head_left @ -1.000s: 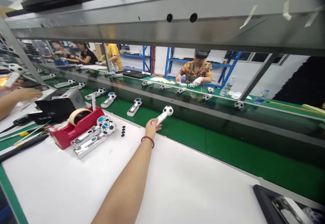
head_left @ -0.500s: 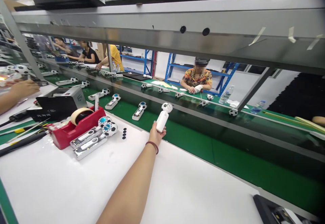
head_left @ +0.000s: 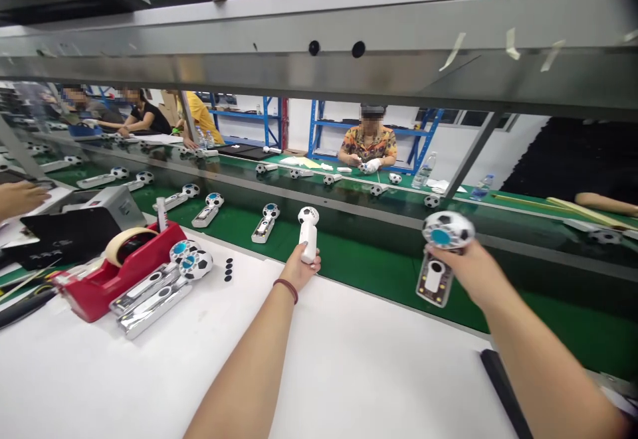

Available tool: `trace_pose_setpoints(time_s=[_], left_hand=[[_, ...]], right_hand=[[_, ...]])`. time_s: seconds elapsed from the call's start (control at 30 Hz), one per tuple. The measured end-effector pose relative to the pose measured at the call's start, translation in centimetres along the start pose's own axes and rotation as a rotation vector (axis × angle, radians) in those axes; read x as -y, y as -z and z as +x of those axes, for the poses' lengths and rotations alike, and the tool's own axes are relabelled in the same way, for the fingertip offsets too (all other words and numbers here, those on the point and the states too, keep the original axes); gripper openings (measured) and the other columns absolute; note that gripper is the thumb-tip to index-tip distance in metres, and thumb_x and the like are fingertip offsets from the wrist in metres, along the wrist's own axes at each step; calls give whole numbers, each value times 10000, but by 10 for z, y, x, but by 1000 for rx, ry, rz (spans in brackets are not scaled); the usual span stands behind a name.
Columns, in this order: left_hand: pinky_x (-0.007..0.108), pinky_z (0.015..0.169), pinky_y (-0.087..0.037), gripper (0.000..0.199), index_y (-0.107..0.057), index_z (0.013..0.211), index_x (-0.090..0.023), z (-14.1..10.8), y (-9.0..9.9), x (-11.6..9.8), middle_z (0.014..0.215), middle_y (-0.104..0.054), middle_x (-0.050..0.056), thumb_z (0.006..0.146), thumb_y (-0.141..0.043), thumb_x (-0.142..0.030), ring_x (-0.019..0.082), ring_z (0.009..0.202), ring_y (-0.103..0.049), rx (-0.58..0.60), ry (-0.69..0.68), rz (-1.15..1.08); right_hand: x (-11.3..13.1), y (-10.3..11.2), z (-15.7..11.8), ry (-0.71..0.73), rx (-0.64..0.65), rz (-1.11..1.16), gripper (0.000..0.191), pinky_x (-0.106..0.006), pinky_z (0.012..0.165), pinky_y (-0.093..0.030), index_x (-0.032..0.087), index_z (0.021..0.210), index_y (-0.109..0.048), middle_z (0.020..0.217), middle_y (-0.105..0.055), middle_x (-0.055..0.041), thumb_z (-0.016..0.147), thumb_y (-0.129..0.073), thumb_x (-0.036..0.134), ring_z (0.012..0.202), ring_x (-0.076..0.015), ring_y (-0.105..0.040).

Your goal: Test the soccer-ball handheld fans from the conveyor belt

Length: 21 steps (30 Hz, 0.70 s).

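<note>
My left hand point(head_left: 298, 267) is closed around the white handle of a soccer-ball handheld fan point(head_left: 308, 234), which stands nearly upright over the near edge of the green conveyor. At the right, my right hand point(head_left: 471, 267) grips a second soccer-ball fan point(head_left: 447, 230) just below its ball head. This one has a blue disc on its head, and its handle is uncovered, with a dark circuit board point(head_left: 435, 279) showing. On the white table to the left lie two more fans point(head_left: 154, 303) with blue discs and silvery open handles, side by side.
A red tape dispenser point(head_left: 117, 276) stands left of the lying fans, with several black round stickers point(head_left: 228, 269) to their right. More fans point(head_left: 266, 223) line the green conveyor point(head_left: 359, 279). A black object point(head_left: 503, 392) lies at lower right. Co-workers point(head_left: 369, 143) sit across the line.
My right hand has come into view from the right, holding a fan with an open handle. My left hand still holds its white fan, now turned slightly. The view has swung right.
</note>
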<state>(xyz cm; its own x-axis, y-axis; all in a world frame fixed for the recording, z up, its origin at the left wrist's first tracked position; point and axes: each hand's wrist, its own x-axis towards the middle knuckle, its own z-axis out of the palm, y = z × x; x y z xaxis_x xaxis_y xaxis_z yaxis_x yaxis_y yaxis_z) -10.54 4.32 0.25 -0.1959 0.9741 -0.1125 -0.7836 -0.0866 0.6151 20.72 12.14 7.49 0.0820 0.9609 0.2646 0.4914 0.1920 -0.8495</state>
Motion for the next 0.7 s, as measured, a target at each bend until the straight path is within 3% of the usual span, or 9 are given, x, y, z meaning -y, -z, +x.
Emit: trace_pose_setpoints(time_s=[0.1,0.2,0.27,0.3,0.37,0.5,0.6,0.7], left_hand=[[185,407,-311,321,-519,900,-133,-5,-9,6,755,-563,67,812,-515,-441,83,479,-453,51,50,52],[216,434,-359,470,-548,915,-105,-13,-23,20,698,-562,81,823,-436,-552,104,475,-467,78,122,102],[246,513,-427,420,-545,983,-111,-21,-33,33,720,-580,87,819,-489,-494,131,541,-525,97,163,147],[266,565,-454,389,-530,1045,-131,-25,-38,41,756,-591,83,804,-540,-438,145,589,-553,105,169,188],[294,639,-477,445,-485,1145,-182,-34,-46,56,851,-598,66,750,-629,-329,154,658,-577,126,143,309],[248,626,-456,543,-504,1108,-179,-47,-54,84,961,-586,63,612,-725,-183,145,715,-561,156,48,645],[248,657,-460,607,-477,1075,-185,-54,-55,99,970,-585,67,542,-762,-138,171,796,-569,149,7,767],[315,643,-488,560,-397,1094,-205,-61,-58,103,926,-588,67,643,-721,-284,186,718,-603,227,139,622]], right_hand=[[-28,-4,14,-169,60,-21,483,-425,809,-471,182,1117,-535,1001,-633,-101,667,-686,267,893,-278,-609],[-44,-13,20,-187,-164,-102,608,-470,949,-376,152,1256,-446,1221,-511,-174,691,-618,297,1132,-327,-485],[-40,-22,12,-92,-317,-73,611,-447,1020,-311,156,1285,-423,1292,-445,-171,712,-570,309,1220,-300,-406],[-34,-28,5,-38,-325,6,587,-416,1029,-313,166,1281,-427,1280,-459,-154,724,-546,307,1219,-268,-414],[-16,-43,-15,-47,-165,270,643,-376,984,-384,202,1312,-377,1268,-472,-129,717,-568,354,1171,-231,-472],[22,-74,-49,-296,245,847,825,-344,694,-543,332,1370,-182,1109,-583,-50,696,-643,452,896,-209,-633],[35,-85,-60,-359,268,999,817,-300,530,-536,330,1337,-207,990,-618,-38,681,-684,422,695,-194,-655],[35,-89,-65,-366,241,972,647,-254,444,-501,288,1223,-354,826,-631,-22,680,-684,409,584,-176,-635]])
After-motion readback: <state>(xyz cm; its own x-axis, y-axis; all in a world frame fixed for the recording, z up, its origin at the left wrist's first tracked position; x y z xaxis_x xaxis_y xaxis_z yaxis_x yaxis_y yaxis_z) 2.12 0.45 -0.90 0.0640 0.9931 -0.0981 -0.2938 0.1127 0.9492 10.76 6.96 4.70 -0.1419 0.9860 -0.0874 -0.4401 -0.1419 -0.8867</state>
